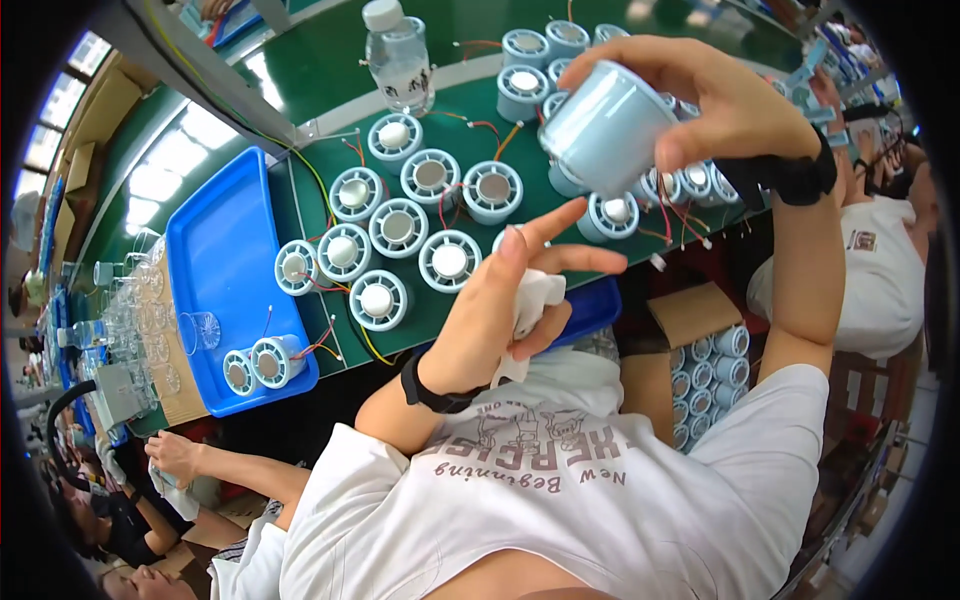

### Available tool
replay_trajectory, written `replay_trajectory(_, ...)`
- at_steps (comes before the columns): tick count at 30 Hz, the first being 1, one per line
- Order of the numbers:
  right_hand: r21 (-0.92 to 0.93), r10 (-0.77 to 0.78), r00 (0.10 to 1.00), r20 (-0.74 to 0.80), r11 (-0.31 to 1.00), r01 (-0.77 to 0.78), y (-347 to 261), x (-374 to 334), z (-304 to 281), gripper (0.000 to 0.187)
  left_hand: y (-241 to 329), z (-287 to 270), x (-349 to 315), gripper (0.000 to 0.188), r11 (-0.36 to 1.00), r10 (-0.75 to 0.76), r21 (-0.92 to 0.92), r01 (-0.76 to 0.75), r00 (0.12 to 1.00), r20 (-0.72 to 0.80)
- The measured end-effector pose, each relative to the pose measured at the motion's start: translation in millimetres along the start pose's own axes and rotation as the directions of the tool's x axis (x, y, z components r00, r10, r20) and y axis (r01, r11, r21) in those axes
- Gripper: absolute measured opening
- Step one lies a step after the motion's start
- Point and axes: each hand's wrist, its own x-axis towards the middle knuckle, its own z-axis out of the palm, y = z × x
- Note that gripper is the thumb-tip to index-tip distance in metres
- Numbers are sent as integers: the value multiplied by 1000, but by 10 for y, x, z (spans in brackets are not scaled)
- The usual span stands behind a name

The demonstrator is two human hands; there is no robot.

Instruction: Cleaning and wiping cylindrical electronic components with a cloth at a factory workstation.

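In my right hand is a pale blue cylindrical plastic housing, gripped between thumb and fingers above the table and tilted. My left hand is below and left of it, index and middle fingers stretched out, with a crumpled white cloth tucked under the other fingers. Under and beside my hands stand similar pale blue round units with slotted rims, several with white or grey round centres. Thin red and yellow wires trail from many of them. More units are clustered behind the held housing.
A blue tray at the left holds two units and a clear plastic piece. A clear bottle stands at the back on the green table. An open carton of housings sits by my right side. Other people work on both sides.
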Motion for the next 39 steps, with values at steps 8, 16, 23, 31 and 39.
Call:
replay_trajectory(8, -56, -42, 992, -117, 998, 35, -71, -905, 644, 90, -209, 92, -9, 70, 974, -150, 188, 127, 982, 113)
replay_trajectory(16, 204, 385, 748, -541, 923, -327, -278, -1634, 1320, 83, -575, 185, 4, 78, 840, 298, 445, -312, 949, 103)
replay_trajectory(23, 409, 529, 626, -573, 846, -342, -233, -1735, 1955, 78, -698, 119, 6, 81, 638, 315, 635, -436, 900, 301)
replay_trajectory(31, 167, 290, 452, -843, 942, -292, -264, -1744, 2042, 58, -698, 278, -50, 80, 835, 147, 514, -197, 980, 137)
replay_trajectory(39, -479, -346, 466, -814, 854, -203, -69, -1680, 2065, 28, -693, 270, -81, 78, 853, 115, 496, -160, 986, 121)
